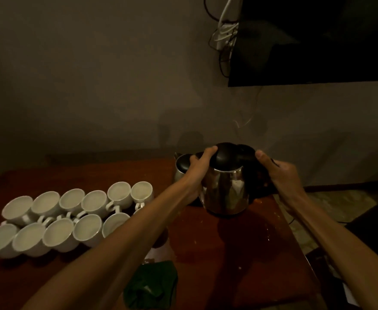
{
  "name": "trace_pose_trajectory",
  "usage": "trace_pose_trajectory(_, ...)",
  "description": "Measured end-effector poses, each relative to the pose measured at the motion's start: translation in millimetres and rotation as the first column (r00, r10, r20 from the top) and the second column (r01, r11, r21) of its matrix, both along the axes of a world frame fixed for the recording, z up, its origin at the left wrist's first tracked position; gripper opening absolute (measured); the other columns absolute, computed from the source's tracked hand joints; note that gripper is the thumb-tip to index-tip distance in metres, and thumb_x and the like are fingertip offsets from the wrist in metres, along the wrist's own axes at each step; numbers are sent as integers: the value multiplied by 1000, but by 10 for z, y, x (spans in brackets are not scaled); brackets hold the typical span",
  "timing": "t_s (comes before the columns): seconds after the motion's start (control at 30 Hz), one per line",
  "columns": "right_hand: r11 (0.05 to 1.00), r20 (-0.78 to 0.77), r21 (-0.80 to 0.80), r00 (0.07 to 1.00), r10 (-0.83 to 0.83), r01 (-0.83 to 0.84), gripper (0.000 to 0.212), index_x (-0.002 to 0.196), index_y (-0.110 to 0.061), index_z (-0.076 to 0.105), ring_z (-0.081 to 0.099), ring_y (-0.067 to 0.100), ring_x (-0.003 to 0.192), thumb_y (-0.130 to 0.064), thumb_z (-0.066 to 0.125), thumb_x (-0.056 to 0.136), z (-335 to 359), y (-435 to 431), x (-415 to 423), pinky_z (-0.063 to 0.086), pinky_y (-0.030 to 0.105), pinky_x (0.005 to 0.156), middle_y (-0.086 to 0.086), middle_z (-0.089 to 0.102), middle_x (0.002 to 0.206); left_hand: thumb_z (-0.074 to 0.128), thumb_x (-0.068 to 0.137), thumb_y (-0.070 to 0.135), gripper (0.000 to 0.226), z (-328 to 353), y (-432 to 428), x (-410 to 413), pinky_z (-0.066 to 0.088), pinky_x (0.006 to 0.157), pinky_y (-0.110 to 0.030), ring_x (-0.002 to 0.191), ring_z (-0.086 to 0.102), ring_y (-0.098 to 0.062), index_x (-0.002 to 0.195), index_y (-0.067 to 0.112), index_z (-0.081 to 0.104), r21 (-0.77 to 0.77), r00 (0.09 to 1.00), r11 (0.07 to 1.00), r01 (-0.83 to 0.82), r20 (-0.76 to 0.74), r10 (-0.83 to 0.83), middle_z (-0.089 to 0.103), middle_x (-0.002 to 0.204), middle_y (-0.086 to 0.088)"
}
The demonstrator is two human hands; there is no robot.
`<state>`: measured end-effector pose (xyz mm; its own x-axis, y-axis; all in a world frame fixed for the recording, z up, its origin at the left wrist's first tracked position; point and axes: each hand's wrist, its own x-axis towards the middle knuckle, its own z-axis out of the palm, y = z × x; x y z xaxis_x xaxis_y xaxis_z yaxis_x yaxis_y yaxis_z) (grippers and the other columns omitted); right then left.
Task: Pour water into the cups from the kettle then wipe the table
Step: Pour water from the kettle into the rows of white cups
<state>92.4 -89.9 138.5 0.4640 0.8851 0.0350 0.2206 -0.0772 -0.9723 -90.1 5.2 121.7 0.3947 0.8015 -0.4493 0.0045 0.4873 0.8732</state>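
Hands: the left hand [200, 163] curls its fingers over the black lid [225, 156] of the steel kettle [225, 191]. The right hand [281, 173] wraps round the black handle [247, 152].
Steel kettle: upright, at the far right of the wooden worktop [239, 253].
Second kettle [181, 167]: at its 10 o'clock, just beside.
White cups [87, 229]: two touching rows, at 9 o'clock.
Green cloth [152, 285]: at 7 o'clock, near the front edge.

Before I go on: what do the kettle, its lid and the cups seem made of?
The kettle looks like polished stainless steel: mirror-like reflections on its body. Its lid is probably black plastic, dull sheen. The cups seem glazed white ceramic, smooth and opaque, though dim light leaves that open.
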Motion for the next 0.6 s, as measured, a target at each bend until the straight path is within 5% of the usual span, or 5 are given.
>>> trace_pose_trajectory(0.17,1000,-78,10,997,-13,14,51,50,-14,54,48,5,38,-49,65,86,-53,-2,-291,38,24,48,-6,52,42,75,46,84,128,-134,-207,-370,36,111,-62,137,44,-36,152,36,22,76,998,996,-52,26,50,41,152,-9)
trace_pose_trajectory(0.3,999,-137,-31,990,27,-32,57,48,-17,58,45,7,41,-70,70,66,-205,-10,-583,36,25,51,-5,47,46,75,44,88,136,-336,-413,-689,35,114,-60,142,39,-32,156,41,13,136,993,985,-110,49,104,35,159,-4)
trace_pose_trajectory(0.4,999,-207,-24,978,29,-35,57,36,-25,51,38,8,39,-62,74,73,-357,5,-797,32,27,51,-6,40,42,73,46,89,130,-453,-487,-909,38,114,-56,138,45,-27,154,36,23,140,990,980,-139,24,137,43,155,-1)
trace_pose_trajectory(0.6,994,-245,-14,964,106,-113,57,60,3,57,37,4,36,-52,66,77,-534,95,-1236,30,24,49,-9,40,40,59,61,92,124,-505,-498,-1276,36,114,-43,146,35,-29,158,27,15,167,978,969,-181,-75,195,32,162,-5)
